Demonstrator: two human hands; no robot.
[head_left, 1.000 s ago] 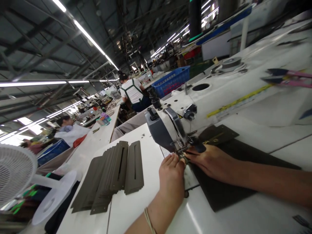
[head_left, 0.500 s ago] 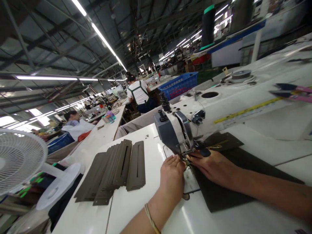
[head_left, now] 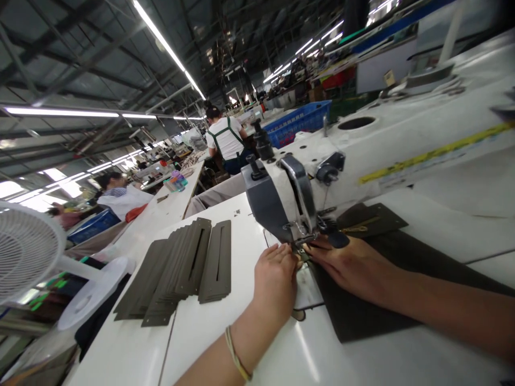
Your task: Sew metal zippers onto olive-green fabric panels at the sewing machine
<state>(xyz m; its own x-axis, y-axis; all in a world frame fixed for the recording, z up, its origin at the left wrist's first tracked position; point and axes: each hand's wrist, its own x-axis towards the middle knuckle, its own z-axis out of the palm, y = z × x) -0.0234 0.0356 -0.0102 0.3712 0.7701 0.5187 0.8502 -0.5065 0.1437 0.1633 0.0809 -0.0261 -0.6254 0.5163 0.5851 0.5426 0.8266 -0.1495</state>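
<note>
Right beside the presser foot of the sewing machine (head_left: 267, 195), the fingers of my left hand (head_left: 276, 276) are curled together; what they pinch is hidden. My right hand (head_left: 354, 262) lies over a dark olive panel (head_left: 358, 316), its fingertips closed on the panel's edge near the needle. The panel spreads rightward beneath my forearm across the white machine table. Behind my right hand rests a smaller dark piece (head_left: 370, 220) with a yellow cord on it. Left of the machine lie a fanned stack of dark slotted pieces (head_left: 169, 273) and a smaller pile of slotted pieces (head_left: 211, 268).
A yellow measuring tape (head_left: 434, 158) runs along the machine arm. At the left stands a white fan (head_left: 28, 252). Behind the machine is a blue crate (head_left: 298, 120). A co-worker in a white shirt (head_left: 227, 139) is farther back, and another person (head_left: 120, 193) is at the left.
The camera view has shifted, so the stacks and fan appear farther left and the machine looks larger. Both hands stay beside the needle, with the panel in nearly the same position.
</note>
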